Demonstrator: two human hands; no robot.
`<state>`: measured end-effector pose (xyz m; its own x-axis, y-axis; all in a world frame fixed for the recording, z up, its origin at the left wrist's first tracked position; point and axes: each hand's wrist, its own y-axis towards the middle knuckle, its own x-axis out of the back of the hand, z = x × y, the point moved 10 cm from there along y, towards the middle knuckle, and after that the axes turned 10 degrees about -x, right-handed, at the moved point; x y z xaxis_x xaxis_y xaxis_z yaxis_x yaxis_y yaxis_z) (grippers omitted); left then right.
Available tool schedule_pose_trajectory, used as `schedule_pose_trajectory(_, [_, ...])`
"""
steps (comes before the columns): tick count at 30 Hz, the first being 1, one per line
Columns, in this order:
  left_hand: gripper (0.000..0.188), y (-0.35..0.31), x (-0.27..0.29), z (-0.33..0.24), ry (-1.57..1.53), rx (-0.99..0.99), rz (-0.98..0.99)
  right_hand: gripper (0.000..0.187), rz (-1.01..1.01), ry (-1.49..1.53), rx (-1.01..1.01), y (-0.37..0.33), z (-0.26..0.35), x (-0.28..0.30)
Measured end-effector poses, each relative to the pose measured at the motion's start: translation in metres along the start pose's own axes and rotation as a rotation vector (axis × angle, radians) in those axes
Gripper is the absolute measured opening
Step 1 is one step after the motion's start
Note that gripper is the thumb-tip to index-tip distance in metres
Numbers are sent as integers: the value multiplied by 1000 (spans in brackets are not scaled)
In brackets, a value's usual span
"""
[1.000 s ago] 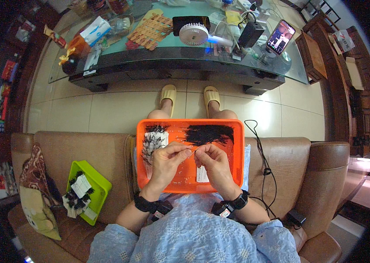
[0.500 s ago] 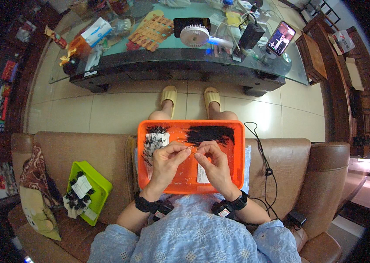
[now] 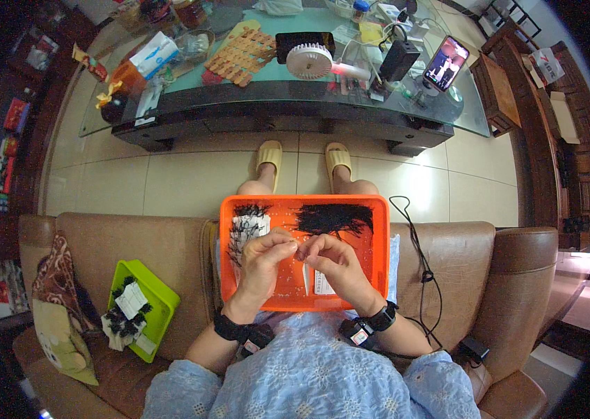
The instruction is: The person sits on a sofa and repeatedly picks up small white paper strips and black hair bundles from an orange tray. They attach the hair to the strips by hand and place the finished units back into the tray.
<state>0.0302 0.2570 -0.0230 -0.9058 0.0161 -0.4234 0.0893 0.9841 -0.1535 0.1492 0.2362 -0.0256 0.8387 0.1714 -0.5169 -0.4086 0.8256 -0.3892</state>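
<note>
Over an orange tray [image 3: 381,279] on my lap, my left hand [image 3: 265,260] and my right hand [image 3: 337,262] meet fingertip to fingertip. Both are closed in a pinch; what they hold is too small to make out. At the tray's far right lies a bundle of black strands [image 3: 333,218]. White pieces with short black strands on them [image 3: 247,227] lie at the far left, just beyond my left hand. A white printed card [image 3: 322,281] rests under my right hand, partly hidden by it. Tiny pale bits dot the tray floor.
A green tray [image 3: 162,307] holding black tufts and white cards sits on the brown sofa [image 3: 141,244] to the left. A black cable [image 3: 426,272] runs along the right. Ahead, the glass table [image 3: 239,94] carries a small fan [image 3: 309,61], a phone [image 3: 446,64] and clutter.
My fingertips have drawn closer together and shifted slightly left. My right hand's fingers have curled more, and a white strip now shows beside the card under it.
</note>
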Motion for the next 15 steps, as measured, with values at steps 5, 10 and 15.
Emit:
schedule_pose_trajectory(5, [7,0,4,7,-120,31,-52,10,46,203,-8,3,-8,-11])
schedule_pose_trajectory(10, [10,0,6,12,-301,76,-96,14,49,162,-167,1,-16,-13])
schedule_pose_trajectory(15, [10,-5,5,18,-321,128,-102,9,12,163,-192,3,-16,-11])
